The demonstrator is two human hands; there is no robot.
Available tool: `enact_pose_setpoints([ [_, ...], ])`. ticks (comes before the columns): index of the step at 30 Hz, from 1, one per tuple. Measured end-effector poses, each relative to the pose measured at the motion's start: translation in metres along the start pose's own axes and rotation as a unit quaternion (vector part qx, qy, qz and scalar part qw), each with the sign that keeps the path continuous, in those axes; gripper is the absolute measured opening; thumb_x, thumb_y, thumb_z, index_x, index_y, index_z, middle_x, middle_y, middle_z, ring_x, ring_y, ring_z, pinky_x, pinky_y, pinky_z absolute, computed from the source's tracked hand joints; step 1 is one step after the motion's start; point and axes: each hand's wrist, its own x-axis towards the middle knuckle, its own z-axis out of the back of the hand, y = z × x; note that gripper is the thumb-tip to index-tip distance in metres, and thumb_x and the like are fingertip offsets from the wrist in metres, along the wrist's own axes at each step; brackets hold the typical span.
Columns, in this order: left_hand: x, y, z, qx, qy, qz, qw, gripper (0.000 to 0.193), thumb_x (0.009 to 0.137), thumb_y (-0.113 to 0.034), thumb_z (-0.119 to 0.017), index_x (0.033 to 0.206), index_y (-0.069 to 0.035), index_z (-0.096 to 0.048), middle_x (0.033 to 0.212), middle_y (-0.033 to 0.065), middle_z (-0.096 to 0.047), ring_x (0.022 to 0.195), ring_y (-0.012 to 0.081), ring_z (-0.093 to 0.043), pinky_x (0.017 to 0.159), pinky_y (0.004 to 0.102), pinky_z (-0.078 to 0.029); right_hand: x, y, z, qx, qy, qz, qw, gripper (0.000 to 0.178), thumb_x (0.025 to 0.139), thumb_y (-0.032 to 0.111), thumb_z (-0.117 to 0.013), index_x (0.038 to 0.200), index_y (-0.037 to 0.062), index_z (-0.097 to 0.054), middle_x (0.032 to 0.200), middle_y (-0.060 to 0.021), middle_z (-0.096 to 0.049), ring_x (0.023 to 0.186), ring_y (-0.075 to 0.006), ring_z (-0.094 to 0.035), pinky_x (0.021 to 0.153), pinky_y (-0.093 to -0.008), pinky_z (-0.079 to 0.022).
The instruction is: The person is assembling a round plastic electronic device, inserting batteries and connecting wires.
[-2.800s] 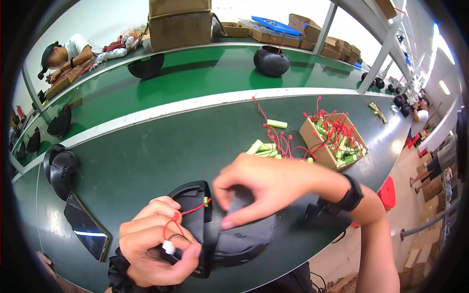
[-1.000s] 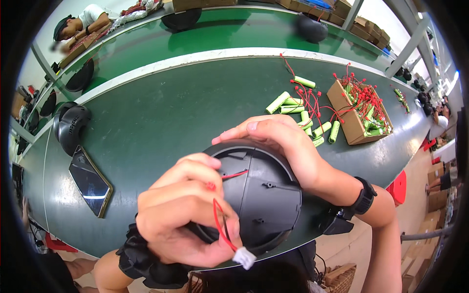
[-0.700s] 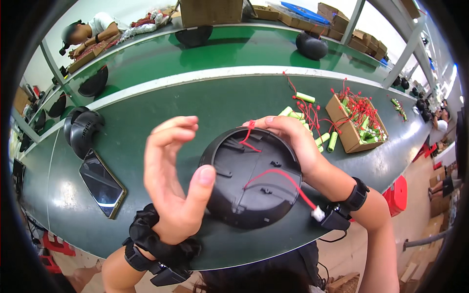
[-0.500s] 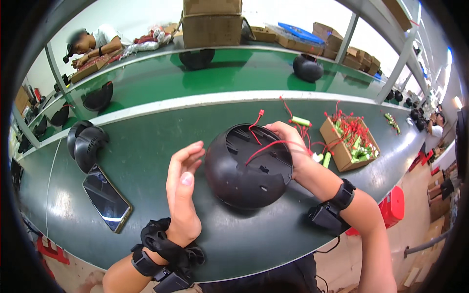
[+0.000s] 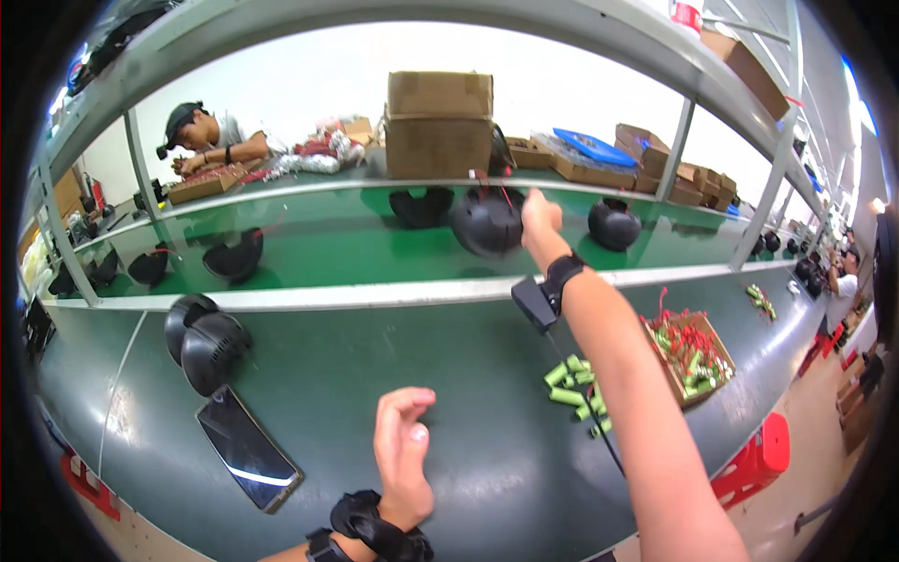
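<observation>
My right hand reaches out over the green conveyor belt, gripping a round black plastic shell by its right side. Red wires stick up from the shell's open top. Whether the shell touches the belt I cannot tell. Over the near bench my left hand holds nothing, its fingers half bent and the thumb apart. Left of it a smartphone lies on the bench, beside two nested black curved shells. Under my right forearm are several loose green battery cells.
A cardboard box of green cells with red wires stands right on the dark green bench. More black shells sit on the belt. A white rail divides bench and belt. Another person works at far left.
My right hand has carried the black shell from the bench forward over the belt. My left hand has come away from beside it. The view has tilted up.
</observation>
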Motion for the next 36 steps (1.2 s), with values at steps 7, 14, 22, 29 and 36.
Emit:
enact_pose_setpoints([
  [7, 0.001, -0.002, -0.005, -0.035, 0.007, -0.027, 0.999, 0.023, 0.087, -0.012, -0.046, 0.102, 0.005, -0.053, 0.105, 0.0142, -0.05, 0.101, 0.0224, -0.053, 0.093, 0.0343, -0.042, 0.029, -0.037, -0.017, -0.002, -0.081, -0.061, 0.995, 0.045, 0.079, 0.033, -0.06, 0.098, -0.007, -0.065, 0.105, -0.0259, -0.064, 0.099, -0.0378, -0.062, 0.088, -0.0413, -0.048],
  [14, 0.003, -0.004, -0.009, -0.033, -0.018, -0.016, 0.999, 0.031, 0.089, -0.025, -0.043, 0.099, 0.003, -0.051, 0.105, 0.0138, -0.048, 0.102, 0.0249, -0.054, 0.091, 0.0356, -0.04, 0.036, -0.041, -0.019, -0.033, -0.06, 0.065, 0.996, 0.033, 0.08, 0.027, -0.056, 0.096, 0.0006, -0.069, 0.099, -0.021, -0.067, 0.096, -0.036, -0.063, 0.086, -0.0417, -0.048],
  [22, 0.002, -0.015, -0.007, -0.043, -0.039, -0.024, 0.998, 0.018, 0.092, -0.016, -0.046, 0.095, 0.001, -0.052, 0.102, 0.01, -0.046, 0.092, 0.016, -0.048, 0.085, 0.0294, -0.039, -0.003, 0.054, -0.027, 0.184, -0.07, 0.521, 0.83, 0.019, 0.074, -0.004, -0.047, 0.086, 0.0012, -0.061, 0.085, -0.0117, -0.061, 0.078, -0.0232, -0.062, 0.069, -0.0355, -0.048],
  [29, -0.004, -0.014, -0.005, 0.016, -0.033, -0.002, 0.999, 0.006, 0.089, -0.006, -0.05, 0.092, -0.002, -0.053, 0.095, 0.0094, -0.047, 0.082, 0.0161, -0.046, 0.076, 0.0254, -0.038, -0.096, 0.045, -0.093, -0.128, 0.249, 0.645, 0.711, 0.023, 0.076, 0.017, -0.063, 0.095, 0.0058, -0.059, 0.09, -0.0117, -0.062, 0.09, -0.0276, -0.06, 0.078, -0.0369, -0.048],
  [36, -0.002, 0.003, -0.012, -0.057, -0.107, 0.038, 0.992, 0.013, 0.091, -0.004, -0.046, 0.084, 0.002, -0.054, 0.084, 0.0075, -0.054, 0.074, 0.0135, -0.053, 0.07, 0.0251, -0.044, -0.038, -0.02, -0.117, -0.495, 0.224, 0.523, 0.656, 0.062, 0.074, 0.04, -0.071, 0.117, -0.0006, -0.051, 0.114, -0.016, -0.061, 0.108, -0.0288, -0.058, 0.094, -0.0483, -0.039],
])
